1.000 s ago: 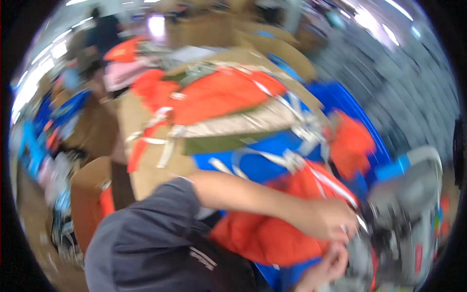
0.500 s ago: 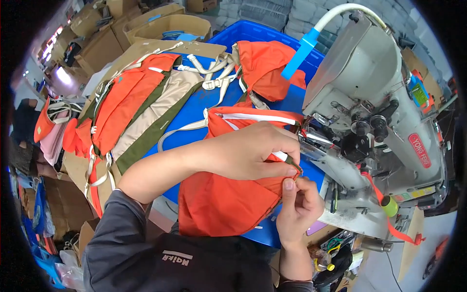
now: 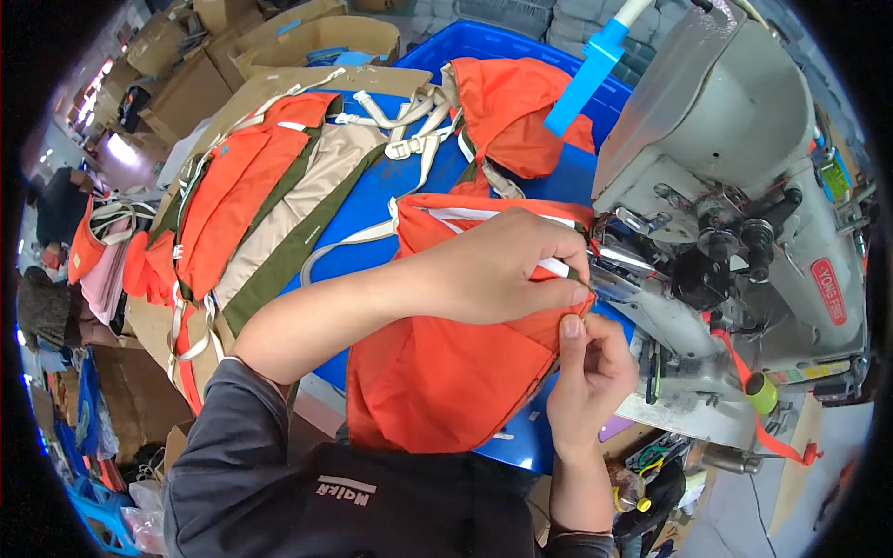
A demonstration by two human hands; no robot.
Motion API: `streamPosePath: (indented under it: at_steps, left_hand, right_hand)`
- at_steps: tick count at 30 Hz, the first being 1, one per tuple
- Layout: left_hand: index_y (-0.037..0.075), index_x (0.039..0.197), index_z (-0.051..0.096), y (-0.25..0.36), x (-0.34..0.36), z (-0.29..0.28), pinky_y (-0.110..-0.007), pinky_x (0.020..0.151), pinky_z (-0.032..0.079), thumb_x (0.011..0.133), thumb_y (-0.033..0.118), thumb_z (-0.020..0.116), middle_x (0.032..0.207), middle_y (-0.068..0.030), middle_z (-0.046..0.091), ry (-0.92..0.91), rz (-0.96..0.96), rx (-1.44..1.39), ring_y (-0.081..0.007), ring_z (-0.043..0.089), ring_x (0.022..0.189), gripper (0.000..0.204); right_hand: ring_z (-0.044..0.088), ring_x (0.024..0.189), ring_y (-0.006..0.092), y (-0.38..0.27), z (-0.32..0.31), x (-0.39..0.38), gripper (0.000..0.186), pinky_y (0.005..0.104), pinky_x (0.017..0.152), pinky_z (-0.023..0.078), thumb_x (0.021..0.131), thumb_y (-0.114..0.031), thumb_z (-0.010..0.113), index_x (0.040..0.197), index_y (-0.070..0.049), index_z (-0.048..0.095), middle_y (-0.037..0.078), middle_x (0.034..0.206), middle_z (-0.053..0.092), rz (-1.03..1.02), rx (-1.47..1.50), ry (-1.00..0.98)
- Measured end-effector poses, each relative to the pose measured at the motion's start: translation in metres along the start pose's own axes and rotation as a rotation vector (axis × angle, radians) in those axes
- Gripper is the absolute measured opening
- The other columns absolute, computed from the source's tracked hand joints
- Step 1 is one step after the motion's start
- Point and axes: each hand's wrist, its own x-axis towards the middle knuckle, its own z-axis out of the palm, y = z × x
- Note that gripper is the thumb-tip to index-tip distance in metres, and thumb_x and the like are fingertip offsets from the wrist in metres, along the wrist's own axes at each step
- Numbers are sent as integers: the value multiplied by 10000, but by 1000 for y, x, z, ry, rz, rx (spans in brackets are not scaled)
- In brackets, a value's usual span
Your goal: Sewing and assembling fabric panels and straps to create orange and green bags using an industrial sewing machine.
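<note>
An orange fabric bag piece (image 3: 446,372) with white strips along its top edge lies in front of me, reaching to the sewing machine (image 3: 716,121) on the right. My left hand (image 3: 521,265) crosses over it, thumb and fingers pinched on its right-hand edge. Just below, my right hand (image 3: 595,381) grips the same edge, its thumb pressed against curled fingers. A dark green strip shows at the pinched corner. The fingers partly hide the seam there, and the corner is close to the machine's arm (image 3: 642,302).
Orange, beige and green bag panels (image 3: 270,205) lie left on the blue table (image 3: 349,256). Cream straps with a buckle (image 3: 403,149) and an orange pouch (image 3: 507,112) lie behind. A blue crate (image 3: 474,37) and cardboard boxes stand farther back. A red ribbon (image 3: 735,363) hangs by the machine.
The view has shifted a little, moving the machine rightward in the picture. Both hands keep their pinch on the orange edge and appear slightly farther right and higher.
</note>
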Motion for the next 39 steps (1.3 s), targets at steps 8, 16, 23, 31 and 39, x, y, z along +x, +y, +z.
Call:
streamPosePath:
  at_steps: [8, 16, 23, 31, 39]
  left_hand:
    - [23, 932, 646, -32, 11, 10, -396, 672, 461, 871, 221, 655, 818, -127, 647, 250, 49, 301, -296, 623, 783, 207]
    - [-36, 896, 681, -43, 21, 11, -427, 682, 482, 819, 244, 678, 813, -195, 670, 322, 25, 293, -354, 644, 742, 290]
    - [-71, 885, 693, -36, 40, -1, -403, 682, 489, 798, 214, 639, 827, -247, 670, 90, -293, 251, -363, 658, 772, 302]
    - [-55, 721, 596, -22, 46, -16, -349, 511, 376, 820, 212, 570, 569, -116, 490, -52, -442, 186, -168, 457, 510, 286]
    - [-79, 757, 613, -33, 42, -7, -348, 534, 381, 817, 198, 575, 634, -125, 529, -18, -437, 110, -167, 482, 561, 286]
  right_hand:
    - [404, 614, 1, 19, 6, 26, 113, 172, 538, 318, 933, -102, 658, 901, 7, 661, -71, 686, 524, 145, -23, -11]
    - [455, 637, 1, 20, 7, 33, 122, 164, 563, 354, 941, -90, 645, 935, 28, 678, -49, 739, 589, 176, 3, 5]
    - [455, 625, -2, 13, 7, 39, 151, 161, 567, 346, 947, -108, 640, 926, 34, 688, -49, 717, 594, 244, 79, 69]
    - [399, 603, -15, 15, 5, 41, 139, 168, 531, 267, 941, -102, 645, 935, 28, 694, -75, 695, 560, 291, 144, 45]
    - [497, 657, 4, 13, 7, 37, 145, 164, 602, 378, 950, -94, 628, 926, 38, 684, -31, 754, 622, 269, 131, 87]
